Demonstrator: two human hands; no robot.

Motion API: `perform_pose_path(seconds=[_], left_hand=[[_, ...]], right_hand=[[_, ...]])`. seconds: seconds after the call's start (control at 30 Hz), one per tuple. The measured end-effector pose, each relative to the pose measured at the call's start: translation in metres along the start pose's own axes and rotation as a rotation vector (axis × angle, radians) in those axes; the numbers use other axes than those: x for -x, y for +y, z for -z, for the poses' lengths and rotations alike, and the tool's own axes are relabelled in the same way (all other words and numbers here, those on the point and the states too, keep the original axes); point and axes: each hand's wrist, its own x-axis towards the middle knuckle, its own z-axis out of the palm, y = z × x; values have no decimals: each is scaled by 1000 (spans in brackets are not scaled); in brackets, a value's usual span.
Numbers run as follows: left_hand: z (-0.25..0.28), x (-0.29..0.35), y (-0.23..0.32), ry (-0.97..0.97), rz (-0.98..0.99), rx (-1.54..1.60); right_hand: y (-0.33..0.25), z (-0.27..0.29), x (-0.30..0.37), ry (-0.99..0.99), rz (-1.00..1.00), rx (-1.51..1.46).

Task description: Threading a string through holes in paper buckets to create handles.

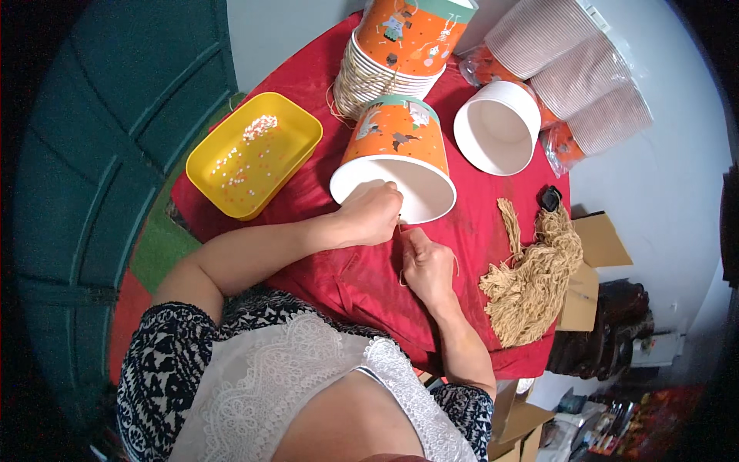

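Note:
An orange paper bucket (pixel 400 142) with a green band and printed figures lies tipped on its side, its white mouth facing me. My left hand (pixel 373 214) is closed in a fist at the lower rim of that mouth. Just right of and nearer than it, my right hand (pixel 428 263) is closed in a pinch. A thin tan cord (pixel 399 229) runs between the two hands, and loose bits of it curl beside the right one. What lies inside each hand's fingers is mostly hidden.
A yellow tub (pixel 198 185) at left holds small white and orange beads. Behind stand stacked orange buckets (pixel 408 38) with cords hanging off them. At right are an open white bucket (pixel 496 127), bagged bucket stacks (pixel 589 69), a tan cord bundle (pixel 539 281) and a cardboard box (pixel 581 296).

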Motion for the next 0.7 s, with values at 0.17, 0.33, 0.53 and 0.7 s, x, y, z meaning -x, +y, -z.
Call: perform_pose_path(seconds=[0.17, 0.33, 0.53, 0.7], left_hand=[[2, 0, -6, -8, -21, -6], [4, 1, -4, 23, -81, 50], [13, 16, 17, -3, -175, 6], [83, 55, 74, -77, -525, 72]], right_hand=[[5, -1, -4, 0, -209, -19], [21, 2, -16, 73, -341, -86], [22, 1, -19, 114, -299, -289], [21, 22, -19, 218, -187, -183]])
